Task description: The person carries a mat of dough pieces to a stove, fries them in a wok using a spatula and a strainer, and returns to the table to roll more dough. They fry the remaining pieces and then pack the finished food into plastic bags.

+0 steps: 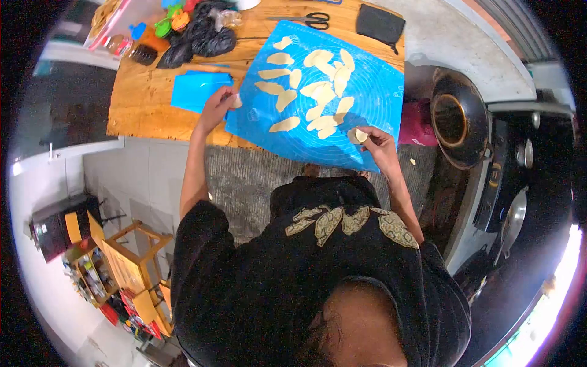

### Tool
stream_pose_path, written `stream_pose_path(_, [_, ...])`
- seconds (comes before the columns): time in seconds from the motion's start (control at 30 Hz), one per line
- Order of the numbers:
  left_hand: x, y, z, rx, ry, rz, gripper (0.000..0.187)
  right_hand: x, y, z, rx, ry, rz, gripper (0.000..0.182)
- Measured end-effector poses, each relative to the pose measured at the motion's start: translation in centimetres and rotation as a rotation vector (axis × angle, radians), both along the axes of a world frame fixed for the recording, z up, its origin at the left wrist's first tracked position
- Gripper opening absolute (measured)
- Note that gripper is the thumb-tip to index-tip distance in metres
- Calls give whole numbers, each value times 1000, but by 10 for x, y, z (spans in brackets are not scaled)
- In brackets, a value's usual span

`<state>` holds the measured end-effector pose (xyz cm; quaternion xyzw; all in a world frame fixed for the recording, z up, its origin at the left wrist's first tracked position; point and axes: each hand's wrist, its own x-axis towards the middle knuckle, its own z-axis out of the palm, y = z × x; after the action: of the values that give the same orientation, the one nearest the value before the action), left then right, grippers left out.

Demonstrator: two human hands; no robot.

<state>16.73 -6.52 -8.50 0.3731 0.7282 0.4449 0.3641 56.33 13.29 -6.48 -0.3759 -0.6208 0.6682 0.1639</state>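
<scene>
A blue mat [257, 119] with printed circles lies on the wooden table, its near edge hanging over the front. Several pale, flat dough pieces [284, 125] are spread across it. My left hand [219, 107] is at the mat's left edge, fingers closed on a small pale piece [236, 101]. Over the mat's lower right corner, my right hand [380, 147] pinches another pale piece [358, 136] between thumb and fingers. A blue sheet [195, 89] lies on the table just beyond my left hand.
Black scissors [317, 21] and a dark pouch [380, 25] lie at the table's far side. Black plastic bags [211, 40] and bottles [142, 54] stand at the back left. A large wok [458, 119] is to the right of the table.
</scene>
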Motion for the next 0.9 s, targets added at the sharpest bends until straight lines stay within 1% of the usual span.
stream_pose_path(0.03, [6,0,9,-7,-55,9,14,5,1,3,34,-17,-3,20])
stream_pose_path(0.1, [2,-9,18,82,-26,-27,16,15,5,8,171,-51,29,21])
stream_pose_path(0.13, [21,-6,51,20,51,47,18,25,11,-1,224,-12,48,22])
stream_pose_path(0.17, [16,-6,46,43,-60,95,18,30,12,13,174,-83,39,25])
stream_pose_path(0.2, [1,-12,35,-3,9,120,21,38,14,7,216,-26,8,26])
stream_pose_path(0.23, [1,-9,39,-45,74,189,25,47,19,9,239,8,-19,27])
stream_pose_path(0.27, [-9,-13,26,35,6,298,29,59,22,19,128,46,-70,24])
stream_pose_path(0.3, [-15,-8,36,5,51,142,30,69,24,19,57,63,-133,22])
stream_pose_path(0.33, [0,5,47,30,-39,154,27,83,28,16,-19,94,-177,21])
stream_pose_path(0.37, [2,12,48,17,-45,116,26,97,32,14,-58,119,-214,21])
stream_pose_path(0.4, [6,25,53,0,-35,92,25,110,37,15,-104,160,-237,22])
stream_pose_path(0.43, [24,45,59,-14,-16,92,25,128,42,19,-145,134,-320,22])
stream_pose_path(0.5, [63,74,74,-43,31,114,24,171,53,21,-158,208,-422,22])
stream_pose_path(0.53, [78,90,77,-38,21,88,25,196,59,21,-166,245,-469,22])
stream_pose_path(0.57, [107,99,100,-32,27,72,25,235,62,31,-172,255,-511,22])
stream_pose_path(0.63, [156,134,113,-14,53,4,25,304,78,31,-83,183,-624,22])
stream_pose_path(0.67, [178,156,117,-7,56,-23,25,346,91,29,17,101,-675,23])
stream_pose_path(0.7, [199,177,117,4,56,-49,24,389,104,35,-24,2,-725,25])
stream_pose_path(0.73, [224,197,114,17,55,-71,24,431,116,42,29,-36,-828,27])
stream_pose_path(0.77, [249,219,109,37,66,-85,24,484,132,39,168,-76,-839,27])
stream_pose_path(0.8, [284,240,105,36,56,-77,25,535,147,29,158,-104,-936,27])
stream_pose_path(0.83, [327,263,105,37,53,-67,25,586,164,36,177,-187,-982,25])
stream_pose_path(0.87, [364,288,107,32,58,-65,25,651,183,12,287,-284,-991,23])
stream_pose_path(0.9, [395,310,101,16,42,-119,27,700,199,9,341,-385,-1055,23])
